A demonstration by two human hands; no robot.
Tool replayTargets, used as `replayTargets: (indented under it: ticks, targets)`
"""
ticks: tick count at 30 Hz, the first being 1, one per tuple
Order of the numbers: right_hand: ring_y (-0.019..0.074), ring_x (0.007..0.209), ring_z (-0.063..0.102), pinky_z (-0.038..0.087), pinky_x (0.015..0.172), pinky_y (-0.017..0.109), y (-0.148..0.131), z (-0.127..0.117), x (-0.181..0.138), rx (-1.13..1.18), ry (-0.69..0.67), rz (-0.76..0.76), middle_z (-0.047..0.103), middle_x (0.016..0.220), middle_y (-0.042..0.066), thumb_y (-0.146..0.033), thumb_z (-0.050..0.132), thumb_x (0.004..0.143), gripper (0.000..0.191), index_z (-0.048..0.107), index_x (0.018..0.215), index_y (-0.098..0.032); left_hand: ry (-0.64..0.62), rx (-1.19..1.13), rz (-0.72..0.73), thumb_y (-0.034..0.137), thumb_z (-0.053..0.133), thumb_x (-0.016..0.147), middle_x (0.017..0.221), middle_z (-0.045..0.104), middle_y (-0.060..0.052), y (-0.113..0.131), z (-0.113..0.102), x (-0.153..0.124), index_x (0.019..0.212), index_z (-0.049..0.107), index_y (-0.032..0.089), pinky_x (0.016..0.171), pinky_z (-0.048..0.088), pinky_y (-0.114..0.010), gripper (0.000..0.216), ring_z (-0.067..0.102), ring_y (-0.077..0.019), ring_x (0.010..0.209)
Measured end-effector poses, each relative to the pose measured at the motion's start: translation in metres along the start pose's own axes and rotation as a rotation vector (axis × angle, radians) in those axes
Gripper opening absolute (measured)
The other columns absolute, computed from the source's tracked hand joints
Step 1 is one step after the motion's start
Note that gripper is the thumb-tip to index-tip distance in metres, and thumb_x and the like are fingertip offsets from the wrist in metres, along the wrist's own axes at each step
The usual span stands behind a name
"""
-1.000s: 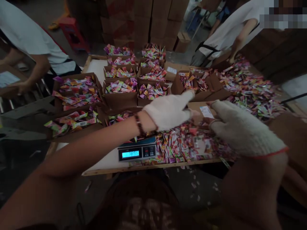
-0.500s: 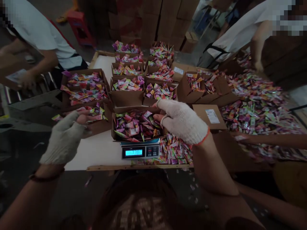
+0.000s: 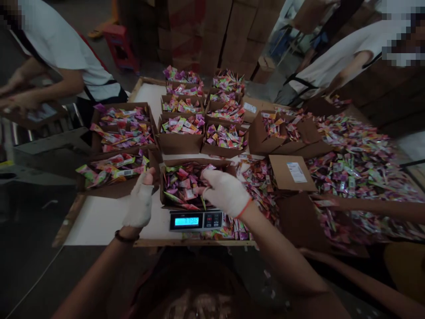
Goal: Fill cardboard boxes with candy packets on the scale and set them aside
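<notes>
A brown cardboard box (image 3: 165, 191) full of colourful sachets (image 3: 181, 181) sits on a digital scale (image 3: 195, 220) with a lit blue display, near the table's front edge. My right hand (image 3: 225, 193), in a white knit glove, lies inside the box on its right side, its fingers curled into the sachets. My left hand (image 3: 141, 202), also gloved, hovers just left of the box's left wall, thumb raised and fingers apart, holding nothing.
Several more open boxes of sachets (image 3: 181, 125) fill the table behind. A loose heap of sachets (image 3: 352, 168) covers the right side, with a closed labelled box (image 3: 290, 172) on it. People in white shirts (image 3: 63, 48) work at the left and the far right. Cartons (image 3: 229, 26) are stacked behind.
My right hand moved from the box's right rim down into the sachets. My left hand swung in from the far left to the box's left wall. The camera view shifted slightly.
</notes>
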State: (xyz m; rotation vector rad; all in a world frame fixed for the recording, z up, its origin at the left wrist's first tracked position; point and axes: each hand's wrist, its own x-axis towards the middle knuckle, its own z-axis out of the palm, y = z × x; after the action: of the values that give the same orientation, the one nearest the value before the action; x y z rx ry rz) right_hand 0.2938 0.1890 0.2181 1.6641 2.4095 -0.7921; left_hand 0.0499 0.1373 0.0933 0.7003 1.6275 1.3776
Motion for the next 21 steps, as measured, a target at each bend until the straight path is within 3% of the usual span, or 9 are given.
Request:
replayTargets:
  ticks: [3,6,8,11,15,18,21]
  targets:
    - [0.0318,0.127,0.082,0.057,0.094,0.035,-0.033,0.003,0.018,-0.072,-0.161,0.101,0.087,0.137,0.015,-0.043,0.071,0.111,0.037,0.079,0.141,-0.022,0.006,0.028,0.037,0.088,0.078,0.087,0.166,0.072,-0.020,0.004,0.003,0.002,0.142,0.078,0.020,0.136,0.048,-0.057,0.087,0.067,-0.0427,0.155]
    - [0.0298,0.137,0.080,0.057,0.100,0.033,-0.032,0.004,0.025,-0.120,-0.222,0.102,0.086,0.144,0.016,-0.025,0.057,0.114,0.039,0.082,0.145,-0.020,-0.021,0.004,0.004,0.088,0.080,0.086,0.162,0.075,-0.020,0.001,0.002,-0.002,0.143,0.077,0.021,0.134,0.050,-0.058,0.089,0.067,-0.0428,0.155]
    - [0.0274,0.136,0.081,0.057,0.101,0.032,-0.023,0.004,0.024,-0.083,-0.232,0.043,0.088,0.142,0.013,-0.022,0.057,0.114,0.042,0.084,0.146,-0.022,-0.028,-0.029,-0.016,0.091,0.078,0.084,0.154,0.078,-0.020,-0.002,0.002,-0.007,0.141,0.076,0.020,0.127,0.055,-0.058,0.092,0.070,-0.0432,0.148]
    - [0.0262,0.134,0.082,0.058,0.102,0.031,-0.018,0.006,0.022,-0.059,-0.238,-0.064,0.088,0.144,0.009,-0.026,0.062,0.113,0.046,0.081,0.155,-0.029,-0.026,-0.004,0.019,0.092,0.076,0.084,0.149,0.079,-0.019,-0.004,0.006,-0.015,0.135,0.076,0.020,0.128,0.052,-0.055,0.089,0.068,-0.0426,0.149]
    - [0.0298,0.133,0.081,0.060,0.100,0.036,-0.032,0.013,0.033,-0.259,-0.279,-0.210,0.086,0.144,0.014,-0.019,0.058,0.112,0.045,0.085,0.148,-0.024,-0.093,0.128,0.019,0.080,0.079,0.082,0.136,0.082,-0.015,0.001,0.016,-0.022,0.137,0.075,0.020,0.123,0.053,-0.054,0.082,0.071,-0.0411,0.137]
    - [0.0288,0.126,0.081,0.058,0.097,0.035,-0.028,0.005,0.032,-0.231,-0.174,-0.255,0.088,0.133,0.016,-0.011,0.058,0.108,0.039,0.089,0.131,-0.019,-0.109,0.167,0.004,0.078,0.075,0.082,0.125,0.084,-0.014,0.005,0.021,-0.025,0.128,0.074,0.020,0.122,0.052,-0.056,0.073,0.073,-0.0401,0.129]
    - [0.0242,0.107,0.080,0.057,0.094,0.033,0.013,-0.020,-0.002,-0.024,0.076,-0.210,0.087,0.111,0.010,-0.011,0.058,0.105,0.030,0.086,0.105,-0.021,-0.096,0.137,-0.018,0.078,0.075,0.081,0.124,0.084,-0.012,0.006,0.021,-0.025,0.120,0.072,0.023,0.121,0.055,-0.054,0.067,0.073,-0.0398,0.130]
